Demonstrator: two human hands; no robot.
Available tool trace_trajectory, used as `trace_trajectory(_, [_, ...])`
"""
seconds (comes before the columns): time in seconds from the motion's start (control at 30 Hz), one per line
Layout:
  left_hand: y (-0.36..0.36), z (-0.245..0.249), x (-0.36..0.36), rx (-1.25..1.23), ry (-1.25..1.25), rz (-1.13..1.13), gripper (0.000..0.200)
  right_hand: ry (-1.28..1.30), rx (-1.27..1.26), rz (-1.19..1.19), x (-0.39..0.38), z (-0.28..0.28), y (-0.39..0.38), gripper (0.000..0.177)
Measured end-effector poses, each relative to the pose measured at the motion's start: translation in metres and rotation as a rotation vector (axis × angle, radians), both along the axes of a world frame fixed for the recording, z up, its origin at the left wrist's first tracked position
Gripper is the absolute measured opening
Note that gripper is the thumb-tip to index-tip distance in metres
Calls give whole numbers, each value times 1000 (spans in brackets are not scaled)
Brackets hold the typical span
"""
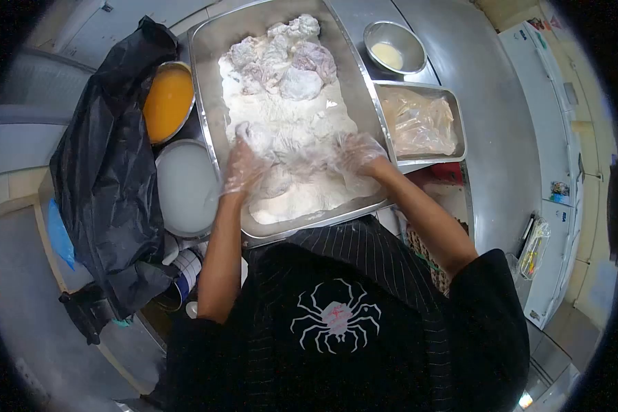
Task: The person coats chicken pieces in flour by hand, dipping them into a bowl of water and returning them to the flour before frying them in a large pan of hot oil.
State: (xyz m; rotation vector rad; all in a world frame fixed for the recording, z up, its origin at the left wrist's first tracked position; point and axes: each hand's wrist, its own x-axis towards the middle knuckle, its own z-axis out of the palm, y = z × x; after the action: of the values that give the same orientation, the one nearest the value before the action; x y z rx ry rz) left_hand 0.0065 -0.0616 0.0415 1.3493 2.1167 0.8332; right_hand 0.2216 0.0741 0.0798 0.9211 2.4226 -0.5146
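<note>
A deep metal tray [206, 89] holds a thick layer of white flour [302, 196]. Several flour-coated meat pieces [299, 69] are heaped at its far end. Both hands wear clear plastic gloves dusted with flour. My left hand [246, 166] is in the flour on the tray's left side, by a coated lump [256, 136]. On the right side, my right hand [358, 154] touches the flour, blurred by motion. The fingers of both are partly hidden by flour and blur, so what they may hold cannot be made out.
Left of the tray are a bowl of orange liquid [166, 103], a bowl of whitish liquid [185, 187] and a black plastic sheet [106, 165]. To the right sit a small metal bowl [410, 51] and a tray [461, 130] with pale meat under plastic.
</note>
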Motion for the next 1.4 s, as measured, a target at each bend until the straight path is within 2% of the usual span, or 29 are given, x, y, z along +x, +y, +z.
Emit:
trace_trajectory(0.07, [-5,32,2,6,7,49,70,140,5,38,13,-4,-5,51])
trace_trajectory(0.1, [-6,51,1,-23,32,-2,66,142,6,31,19,-13,-9,51])
trace_trajectory(0.17, [-7,62,0,-39,61,-50,62,315,28,87,25,-31,-10,47])
trace_trajectory(0.27, [-4,66,-2,97,-63,-120,56,171,12,-53,18,-14,0,41])
trace_trajectory(0.33, [0,74,-1,-71,-487,16,55,202,20,26,21,-18,15,38])
trace_trajectory(0.37, [3,74,0,-59,-484,17,55,237,23,105,19,-20,26,35])
trace_trajectory(0.4, [6,73,2,-149,-332,-10,56,243,32,110,11,-23,32,35])
trace_trajectory(0.43, [8,70,3,-240,-179,-34,58,325,140,5,1,-26,37,32])
trace_trajectory(0.47, [7,60,5,-232,-171,-28,58,409,248,-100,-9,-29,43,30])
trace_trajectory(0.53, [6,41,9,-138,11,10,57,399,186,-24,-16,-40,60,29])
trace_trajectory(0.6, [10,35,8,-133,26,9,56,382,117,46,-16,-41,62,29])
trace_trajectory(0.67, [11,33,6,-133,31,13,55,141,-25,137,-12,-34,47,29])
trace_trajectory(0.7, [11,32,5,-79,3,49,55,138,-29,143,-6,-34,36,29])
trace_trajectory(0.77, [9,24,3,-34,-27,95,55,45,156,303,9,-42,16,32])
trace_trajectory(0.8, [10,21,3,-188,113,81,54,68,194,87,3,-38,8,34])
trace_trajectory(0.83, [10,18,3,-343,251,64,53,68,189,93,3,-32,8,34])
trace_trajectory(0.9, [10,23,4,-318,235,123,48,116,151,-110,5,-10,9,36])
trace_trajectory(0.93, [12,32,4,-284,221,175,43,118,143,-115,11,-19,9,36])
trace_trajectory(0.97, [11,41,4,-292,225,169,43,267,258,-25,22,-35,8,35])
trace_trajectory(1.0, [10,50,4,-233,110,232,39,414,372,62,27,-38,4,34])
trace_trajectory(1.03, [10,59,5,-173,-4,289,35,415,366,46,29,-41,3,34])
trace_trajectory(1.07, [9,64,4,-177,2,275,35,476,291,-41,30,-43,8,31])
trace_trajectory(1.13, [2,74,3,-61,-425,257,35,532,218,-124,27,-22,7,28])
trace_trajectory(1.2, [-4,86,10,-44,-451,242,34,405,240,-308,15,20,-9,22])
trace_trajectory(1.23, [-5,92,13,-20,-471,221,33,402,234,-312,18,29,-12,22])
trace_trajectory(1.27, [-3,95,15,-19,-470,221,33,577,122,-314,19,37,-11,21])
trace_trajectory(1.3, [0,98,20,-82,-360,131,34,749,4,-311,21,39,-10,20])
trace_trajectory(1.33, [2,98,27,-147,-251,47,34,746,-1,-305,27,31,-7,20])
trace_trajectory(1.4, [9,84,49,-195,-265,-23,34,639,152,-26,39,6,-2,22])
